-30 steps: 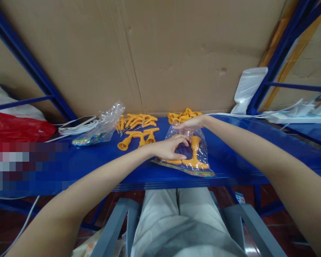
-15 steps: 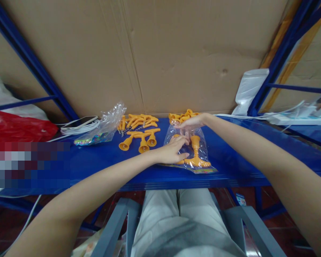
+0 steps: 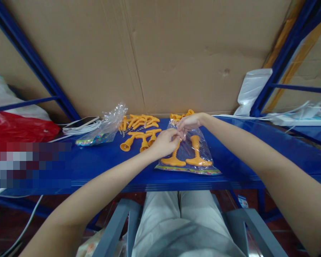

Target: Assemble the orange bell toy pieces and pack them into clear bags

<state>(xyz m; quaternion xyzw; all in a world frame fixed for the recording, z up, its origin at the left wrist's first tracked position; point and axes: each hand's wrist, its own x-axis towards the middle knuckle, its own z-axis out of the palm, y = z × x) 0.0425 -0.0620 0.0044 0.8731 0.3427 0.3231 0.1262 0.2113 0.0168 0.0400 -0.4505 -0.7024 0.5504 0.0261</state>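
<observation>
A clear plastic bag (image 3: 187,150) with a colourful printed strip along its near edge lies on the blue table. In it, or under its film, are two yellow T-handled corkscrews, the right-hand one (image 3: 196,161) in full sight and the left one (image 3: 173,161) partly covered by my fingers. My left hand (image 3: 166,143) is closed, fingertips pinching at the bag's upper part. From the far side, my right hand (image 3: 190,122) reaches in with bent fingers, gripping the film where both sets of fingertips meet. Exactly what lies between them is hidden.
Left of the bag stand several yellow corkscrews with bells (image 3: 143,142); behind them are loose handles with metal spirals (image 3: 139,121). Yellow bell pieces (image 3: 188,112) lie behind my right hand. Another clear bag (image 3: 101,134), white cables (image 3: 82,129) and a cardboard wall (image 3: 176,64) border the area.
My left hand has moved up and left off the bag's middle, uncovering the left corkscrew's handle. My right hand's fingers have come together with it at the bag's upper part.
</observation>
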